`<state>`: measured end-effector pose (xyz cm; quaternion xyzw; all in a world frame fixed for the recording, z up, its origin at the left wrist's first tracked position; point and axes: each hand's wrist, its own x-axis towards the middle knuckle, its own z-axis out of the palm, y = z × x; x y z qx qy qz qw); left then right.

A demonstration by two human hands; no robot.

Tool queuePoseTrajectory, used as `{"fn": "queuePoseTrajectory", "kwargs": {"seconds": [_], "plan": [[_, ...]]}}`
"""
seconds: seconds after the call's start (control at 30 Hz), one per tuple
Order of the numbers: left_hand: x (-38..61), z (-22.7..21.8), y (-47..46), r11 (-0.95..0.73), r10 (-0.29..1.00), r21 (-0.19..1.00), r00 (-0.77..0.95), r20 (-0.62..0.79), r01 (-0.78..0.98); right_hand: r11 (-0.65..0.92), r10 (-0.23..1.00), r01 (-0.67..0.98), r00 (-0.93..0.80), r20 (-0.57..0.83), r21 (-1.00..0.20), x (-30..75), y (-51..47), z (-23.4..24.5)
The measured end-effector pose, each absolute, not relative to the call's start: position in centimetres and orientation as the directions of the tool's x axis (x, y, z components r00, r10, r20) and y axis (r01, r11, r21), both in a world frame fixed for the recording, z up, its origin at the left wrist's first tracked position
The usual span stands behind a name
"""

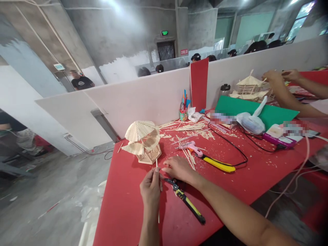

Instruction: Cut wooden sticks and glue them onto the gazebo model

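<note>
- Left hand (150, 189) pinches 1 thin wooden stick (156, 164) upright above the red table (123, 205), just in front of the stick pavilion model (143, 141).
- Right hand (176, 168), fingers curled together, meets the stick's top; I cannot tell if it grips. Cutters (188, 203) lie beneath it.
- The stick looks light, stiff and easy to snap, so it is best held gently at mid-shaft.

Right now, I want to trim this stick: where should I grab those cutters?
Grip the cutters by their yellow-and-black handles, which lie free on the red table, pointing toward you and rightward. Come from the near right with the right hand; their head lies beside it.
</note>
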<state>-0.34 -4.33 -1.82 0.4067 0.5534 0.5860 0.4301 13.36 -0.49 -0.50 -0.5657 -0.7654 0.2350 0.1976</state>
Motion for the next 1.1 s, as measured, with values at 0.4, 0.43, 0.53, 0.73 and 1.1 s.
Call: {"fn": "queuePoseTrajectory", "kwargs": {"seconds": [0.4,0.43,0.53,0.73,1.1], "plan": [[-0.2,-1.9,-4.3,-0.021,0.965,0.987,-0.26,-0.022,-0.161,0.29,0.924,0.923,-0.339,-0.178,-0.253,16.6,-9.2,-0.7],[-0.2,-1.9,-4.3,-0.019,0.966,0.985,-0.258,-0.026,-0.169,0.287,0.923,0.927,-0.335,-0.19,-0.24,16.4,-8.9,-0.5],[-0.4,-1.8,-4.2,-0.018,0.968,0.98,-0.249,-0.033,-0.199,0.29,0.92,0.929,-0.337,-0.199,-0.231,16.2,-7.6,0.2],[-0.8,-1.8,-4.0,-0.059,0.969,0.963,-0.246,-0.008,-0.263,0.101,0.934,0.837,-0.267,-0.239,-0.537,17.7,-5.9,-0.1],[-1.0,-1.6,-4.1,-0.049,0.978,0.946,-0.21,-0.02,-0.321,-0.685,0.613,-0.473,-0.786,-0.087,-0.554,20.0,-9.3,-0.6]]}}
